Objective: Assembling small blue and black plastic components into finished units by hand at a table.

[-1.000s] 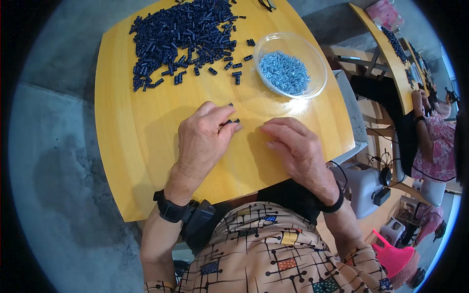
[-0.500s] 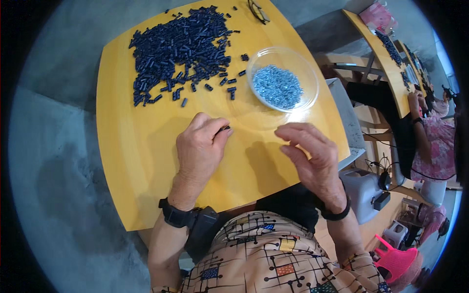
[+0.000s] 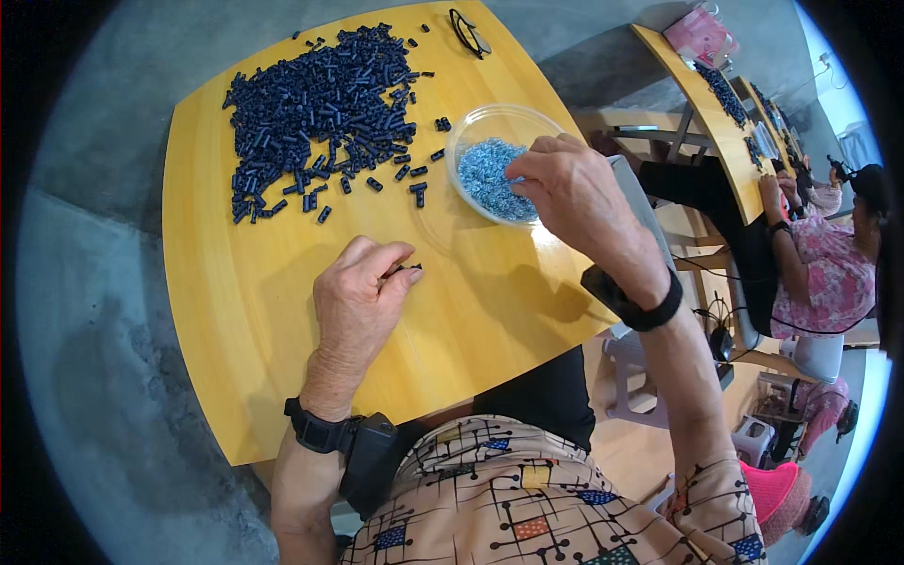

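Note:
My left hand (image 3: 363, 297) rests on the yellow table (image 3: 235, 311) and pinches a small dark blue tube piece (image 3: 412, 269) between thumb and fingertips. My right hand (image 3: 574, 193) hovers over a clear plastic bowl (image 3: 471, 127) at the table's right side, fingertips dipped into the small light blue parts (image 3: 485, 179) inside. Whether it grips any of them is hidden by the fingers. A big heap of dark blue tube pieces (image 3: 315, 104) lies at the far side of the table, with several strays (image 3: 414, 174) trailing toward the bowl.
A pair of glasses (image 3: 468, 33) lies at the table's far edge. To the right, another person in a pink patterned top (image 3: 829, 273) sits at a second yellow table (image 3: 702, 104) with dark pieces on it. Grey floor surrounds the left side.
My right hand has lifted from the table near my body and moved up to the bowl. My left hand stays where it was, still pinching the dark piece.

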Demonstrator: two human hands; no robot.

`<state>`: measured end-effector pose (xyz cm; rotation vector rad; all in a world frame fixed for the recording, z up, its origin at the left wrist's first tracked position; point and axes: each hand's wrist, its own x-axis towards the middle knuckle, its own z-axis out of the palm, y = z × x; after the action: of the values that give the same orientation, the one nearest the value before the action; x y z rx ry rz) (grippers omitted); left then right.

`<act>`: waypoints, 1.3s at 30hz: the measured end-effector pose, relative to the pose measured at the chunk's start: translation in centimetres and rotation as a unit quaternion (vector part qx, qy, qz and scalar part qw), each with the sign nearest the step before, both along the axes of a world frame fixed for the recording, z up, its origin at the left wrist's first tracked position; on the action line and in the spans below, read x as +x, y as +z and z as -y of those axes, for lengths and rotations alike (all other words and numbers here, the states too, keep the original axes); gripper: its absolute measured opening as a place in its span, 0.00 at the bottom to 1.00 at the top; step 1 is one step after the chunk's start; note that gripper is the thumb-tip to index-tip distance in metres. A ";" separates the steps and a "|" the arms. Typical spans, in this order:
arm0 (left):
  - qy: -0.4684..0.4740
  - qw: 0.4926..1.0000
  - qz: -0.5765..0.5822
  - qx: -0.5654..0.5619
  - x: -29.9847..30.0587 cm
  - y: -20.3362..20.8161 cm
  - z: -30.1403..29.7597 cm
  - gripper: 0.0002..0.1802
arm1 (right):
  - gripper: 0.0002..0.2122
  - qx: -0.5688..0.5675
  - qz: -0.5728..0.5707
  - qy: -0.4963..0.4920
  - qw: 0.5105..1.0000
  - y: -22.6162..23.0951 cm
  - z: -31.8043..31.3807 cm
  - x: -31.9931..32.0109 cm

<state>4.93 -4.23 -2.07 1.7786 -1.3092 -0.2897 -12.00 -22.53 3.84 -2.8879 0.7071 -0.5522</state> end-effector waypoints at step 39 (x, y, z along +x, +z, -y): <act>-0.066 0.891 -0.449 -0.027 0.2 1.1 0.4 0.07 | 0.05 0.478 0.314 -0.069 0.818 -0.3 -0.4 0.3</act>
<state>5.11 -4.63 -1.01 1.2284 -0.7336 -1.0047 -11.75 -22.11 3.52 -1.5957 0.7662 -0.8017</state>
